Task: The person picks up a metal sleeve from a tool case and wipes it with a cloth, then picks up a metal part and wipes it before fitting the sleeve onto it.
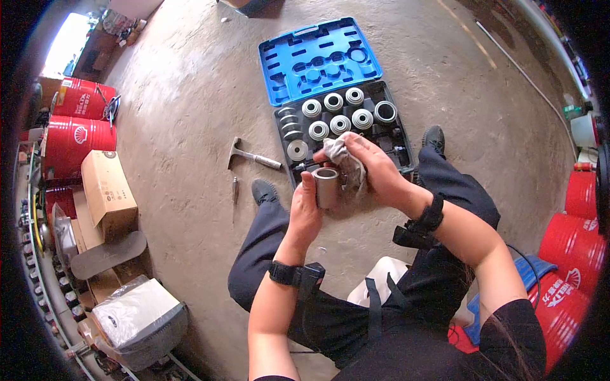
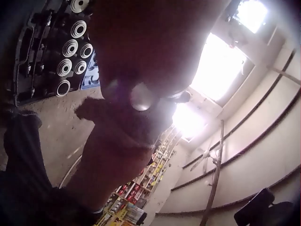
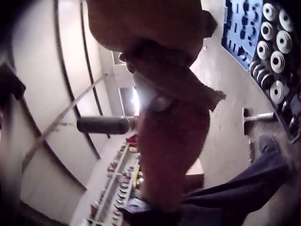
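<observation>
A hollow metal cylinder [image 1: 326, 189] stands in the grip of the left hand [image 1: 305, 213], its open end up and the thumb along its side. Just to its right, the right hand [image 1: 381, 178] holds a crumpled, stained rag [image 1: 351, 166] close to the cylinder. The right wrist view shows the cylinder [image 3: 103, 125] sticking out sideways beyond the rag [image 3: 176, 82], with the right hand [image 3: 150, 21] large and dark above. In the left wrist view, the rag [image 2: 124, 117] lies between the dark left hand [image 2: 146, 42] and the right hand [image 2: 110, 165]. Some fingertips are hidden.
An open blue-lidded case [image 1: 271, 95] with several stepped metal rings lies on the floor beyond the hands. A hammer [image 1: 254, 157] and a thin pointed tool [image 1: 236, 190] lie left of it. Cardboard boxes [image 1: 111, 190] and red drums [image 1: 82, 136] stand at left, more drums at right.
</observation>
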### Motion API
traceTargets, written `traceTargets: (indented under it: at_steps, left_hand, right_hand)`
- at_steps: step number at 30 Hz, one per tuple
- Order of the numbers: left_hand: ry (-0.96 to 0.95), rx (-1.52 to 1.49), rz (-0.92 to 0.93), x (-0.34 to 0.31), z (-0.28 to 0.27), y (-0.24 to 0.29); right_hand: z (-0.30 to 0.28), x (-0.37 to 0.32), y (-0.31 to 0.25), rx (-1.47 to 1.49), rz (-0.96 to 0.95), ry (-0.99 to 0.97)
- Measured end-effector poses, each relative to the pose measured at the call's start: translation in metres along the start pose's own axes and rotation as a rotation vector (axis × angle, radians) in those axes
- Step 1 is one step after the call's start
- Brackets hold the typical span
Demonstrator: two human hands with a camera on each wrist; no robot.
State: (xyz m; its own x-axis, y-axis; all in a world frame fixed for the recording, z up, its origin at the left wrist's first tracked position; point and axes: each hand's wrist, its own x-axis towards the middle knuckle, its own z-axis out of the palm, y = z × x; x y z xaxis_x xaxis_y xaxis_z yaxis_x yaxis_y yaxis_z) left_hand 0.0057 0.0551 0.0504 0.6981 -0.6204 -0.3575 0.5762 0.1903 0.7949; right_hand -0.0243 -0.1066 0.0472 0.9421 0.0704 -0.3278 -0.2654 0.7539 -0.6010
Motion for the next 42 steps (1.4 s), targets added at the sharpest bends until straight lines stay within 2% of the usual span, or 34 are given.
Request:
traceTargets:
  at_steps: [2,3,4,6,8,9,10,11,12,13,14,15,16,17,18,20,22,24,26,27,28,30,31,32,34,36,38,39,40,42]
  left_hand:
    - [0.017,0.128,-0.001,0.004,-0.011,-0.007]
    - [0.126,0.165,0.057,0.007,-0.006,-0.012]
    - [0.127,0.164,0.056,0.007,-0.007,-0.014]
    - [0.17,0.353,0.141,0.004,-0.013,-0.022]
    - [0.122,0.393,0.083,0.002,-0.021,-0.024]
    - [0.076,0.507,0.227,0.002,-0.019,-0.023]
    - [0.025,0.621,0.371,0.003,-0.017,-0.022]
    - [-0.076,0.641,0.449,0.003,-0.018,-0.021]
    - [-0.084,0.646,0.448,0.004,-0.017,-0.018]
    - [-0.13,0.63,0.463,0.004,-0.016,-0.014]
    - [-0.17,0.612,0.48,0.004,-0.015,-0.01]
    - [-0.06,0.575,0.441,0.002,-0.01,-0.01]
    - [-0.053,0.574,0.444,0.001,-0.007,-0.01]
    - [0.056,0.47,0.341,-0.001,-0.006,-0.009]
    - [0.162,0.365,0.236,-0.002,-0.006,-0.01]
    - [0.176,0.414,0.29,-0.001,-0.01,-0.016]
    - [0.261,0.59,0.363,-0.002,-0.01,-0.022]
    - [0.296,0.604,0.419,-0.001,-0.004,-0.025]
    - [0.351,0.68,0.542,0.001,0.0,-0.026]
    - [0.347,0.684,0.543,0.001,0.001,-0.024]
    - [0.32,0.627,0.517,0.002,0.002,-0.022]
    - [0.264,0.517,0.464,0.002,0.001,-0.016]
    - [0.333,0.544,0.436,0.002,-0.002,-0.015]
    - [0.342,0.541,0.438,0.004,-0.006,-0.02]
    - [0.396,0.652,0.553,0.008,-0.013,-0.035]
    - [0.432,0.68,0.549,0.005,-0.006,-0.033]
    - [0.462,0.703,0.535,0.002,0.001,-0.028]
    - [0.423,0.837,0.572,-0.002,0.008,-0.02]
    - [0.413,0.842,0.572,0.0,0.008,-0.021]
    - [0.297,0.786,0.746,0.005,0.007,-0.022]
  right_hand:
    - [-0.001,0.007,0.022,-0.392,-0.39,-0.074]
    - [0.006,-0.001,0.023,-0.516,-0.416,-0.146]
    - [0.005,-0.005,0.027,-0.894,-0.533,-0.062]
    - [0.009,-0.01,0.026,-0.917,-0.437,-0.028]
    - [0.009,-0.005,0.025,-0.802,-0.438,-0.026]
    - [0.007,-0.002,0.024,-0.688,-0.439,-0.022]
    - [-0.002,0.006,0.027,-0.438,-0.401,-0.05]
    - [0.004,0.003,0.012,-0.175,-0.22,-0.019]
    - [0.009,-0.002,-0.002,0.087,-0.039,0.01]
    - [0.002,-0.001,-0.005,0.218,0.033,-0.048]
    - [0.0,-0.002,-0.003,0.218,0.031,-0.05]
    - [0.0,-0.004,0.0,-0.057,-0.096,-0.13]
    - [0.001,-0.005,0.004,-0.332,-0.22,-0.212]
    - [0.005,-0.006,0.01,-0.525,-0.387,-0.304]
    - [0.009,-0.007,0.016,-0.617,-0.475,-0.297]
    - [0.009,-0.011,0.02,-0.619,-0.372,-0.193]
    - [0.01,-0.01,0.025,-0.611,-0.366,-0.156]
    - [0.015,-0.009,0.023,-0.6,-0.365,-0.116]
    - [0.019,-0.008,0.016,-0.436,-0.233,-0.068]
    - [0.02,-0.004,0.014,-0.201,-0.195,-0.097]
    - [0.012,0.001,0.01,-0.11,-0.105,-0.12]
    - [0.011,-0.002,0.003,0.065,-0.048,-0.175]
    - [0.013,-0.007,-0.001,-0.159,-0.069,-0.22]
    - [0.014,-0.005,0.005,-0.454,-0.3,-0.315]
    - [0.012,-0.006,0.013,-0.723,-0.439,-0.274]
    - [0.01,-0.007,0.022,-0.73,-0.443,-0.229]
    - [0.013,-0.008,0.026,-0.602,-0.379,-0.107]
    - [0.017,-0.006,0.023,-0.333,-0.271,-0.02]
    - [0.014,-0.006,0.015,-0.353,-0.227,-0.007]
    - [0.008,-0.005,0.01,-0.411,-0.149,0.03]
